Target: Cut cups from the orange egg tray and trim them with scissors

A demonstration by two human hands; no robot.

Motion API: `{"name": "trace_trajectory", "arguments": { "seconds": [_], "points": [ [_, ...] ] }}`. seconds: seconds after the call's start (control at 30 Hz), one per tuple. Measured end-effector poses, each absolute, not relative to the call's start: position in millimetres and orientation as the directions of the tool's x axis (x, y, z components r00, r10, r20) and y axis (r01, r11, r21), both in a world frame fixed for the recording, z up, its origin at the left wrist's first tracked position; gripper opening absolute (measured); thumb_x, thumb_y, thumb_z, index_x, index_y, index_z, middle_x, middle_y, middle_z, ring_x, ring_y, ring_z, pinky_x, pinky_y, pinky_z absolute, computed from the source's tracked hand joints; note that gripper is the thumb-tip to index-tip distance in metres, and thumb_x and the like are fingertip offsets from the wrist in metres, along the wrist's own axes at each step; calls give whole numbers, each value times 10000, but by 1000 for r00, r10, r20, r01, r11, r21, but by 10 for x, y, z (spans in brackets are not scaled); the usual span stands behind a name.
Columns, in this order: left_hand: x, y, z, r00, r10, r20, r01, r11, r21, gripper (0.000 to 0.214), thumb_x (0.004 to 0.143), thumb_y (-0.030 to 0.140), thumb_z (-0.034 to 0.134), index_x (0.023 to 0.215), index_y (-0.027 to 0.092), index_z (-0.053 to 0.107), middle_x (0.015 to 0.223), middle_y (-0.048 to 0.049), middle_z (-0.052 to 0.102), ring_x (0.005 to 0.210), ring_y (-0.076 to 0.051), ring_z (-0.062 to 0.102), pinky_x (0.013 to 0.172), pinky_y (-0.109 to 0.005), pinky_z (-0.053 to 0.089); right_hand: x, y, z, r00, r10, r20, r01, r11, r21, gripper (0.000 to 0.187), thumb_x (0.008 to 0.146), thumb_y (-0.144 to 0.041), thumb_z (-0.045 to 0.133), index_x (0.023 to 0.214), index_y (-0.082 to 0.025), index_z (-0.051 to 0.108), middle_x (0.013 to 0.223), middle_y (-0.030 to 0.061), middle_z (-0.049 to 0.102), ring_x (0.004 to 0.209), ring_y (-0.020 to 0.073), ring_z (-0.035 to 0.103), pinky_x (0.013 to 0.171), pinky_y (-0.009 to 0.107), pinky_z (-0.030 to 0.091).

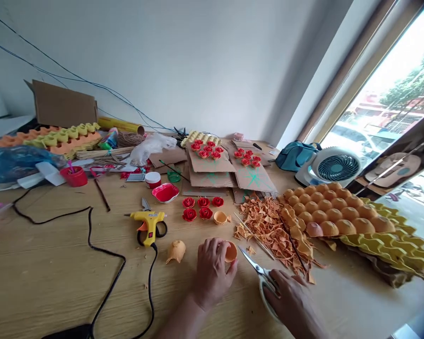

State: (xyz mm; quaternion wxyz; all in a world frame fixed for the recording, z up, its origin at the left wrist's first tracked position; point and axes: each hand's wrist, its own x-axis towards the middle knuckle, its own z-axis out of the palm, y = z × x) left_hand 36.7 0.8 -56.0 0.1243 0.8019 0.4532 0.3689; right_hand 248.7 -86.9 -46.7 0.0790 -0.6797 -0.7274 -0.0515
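My left hand [212,270] is closed around a small orange egg-carton cup [231,253], its hollow side facing me. My right hand [292,295] grips a pair of scissors [260,270] with pale handles; the blades point up and left, just apart from the cup. Left of my left hand, another orange cup piece [176,251] sits on the table. Beyond my hands stand several red paper roses [204,213], with a plain trimmed cup [219,217] beside them. A heap of orange carton scraps [273,230] lies past the scissors.
A yellow glue gun [149,225] with a black cord lies at left, near a dish of red paint [165,192]. Orange and yellow egg trays [339,207] are stacked at right, before a fan [334,165]. Cardboard pieces [212,162] bearing more roses stand at the back.
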Motion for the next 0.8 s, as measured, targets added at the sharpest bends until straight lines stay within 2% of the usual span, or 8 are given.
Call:
{"name": "trace_trajectory", "arguments": {
  "seconds": [0.13, 0.33, 0.53, 0.63, 0.73, 0.8],
  "points": [
    [371, 14, -593, 292, 820, 493, 650, -548, 527, 196, 806, 187, 614, 975, 225, 524, 1023, -79, 609, 944, -279, 559, 813, -466, 466, 2507, -691, -370, -80, 977, 199, 990, 100, -96, 143, 892, -341, 573, 797, -237, 599, 738, -5, 682, 656, 180, 639, 667, 286, 403],
    [381, 17, -641, 270, 813, 516, 644, -551, 531, 285, 793, 139, 615, 1047, 227, 521, 1147, -101, 568, 1015, -274, 571, 877, -457, 507, 2541, -286, -129, -218, 958, 188, 943, 257, -213, 168, 929, -357, 523, 840, -229, 586, 725, 0, 654, 658, 175, 615, 646, 281, 406],
    [336, 40, -634, 214, 831, 513, 723, -488, 489, 265, 827, 159, 607, 1078, 218, 543, 1190, -116, 541, 1058, -271, 577, 910, -448, 514, 2559, -50, -283, -225, 911, 346, 875, 345, -339, 131, 933, -334, 522, 921, -215, 576, 813, 10, 670, 735, 174, 618, 741, 300, 406],
    [295, 67, -592, 190, 838, 511, 779, -445, 441, 161, 846, 168, 595, 995, 217, 560, 1202, -108, 556, 1057, -265, 581, 907, -444, 504, 2586, -83, -390, -201, 879, 433, 843, 380, -381, 145, 934, -335, 528, 967, -206, 585, 851, 24, 686, 777, 184, 623, 804, 318, 386],
    [252, 96, -548, 168, 841, 514, 828, -403, 389, 38, 872, 186, 576, 897, 205, 554, 1225, -109, 569, 1080, -264, 575, 914, -442, 487, 2600, -142, -378, -198, 877, 438, 799, 403, -445, 143, 943, -332, 522, 948, -202, 581, 856, 29, 679, 791, 183, 614, 816, 316, 365],
    [232, 113, -532, 154, 844, 514, 860, -371, 350, 28, 883, 196, 566, 861, 204, 551, 1228, -102, 581, 1069, -260, 579, 910, -444, 478, 2590, -168, -330, -194, 876, 442, 773, 414, -481, 135, 943, -320, 522, 902, -200, 568, 809, 16, 658, 752, 175, 597, 792, 308, 351]
  ]
}}
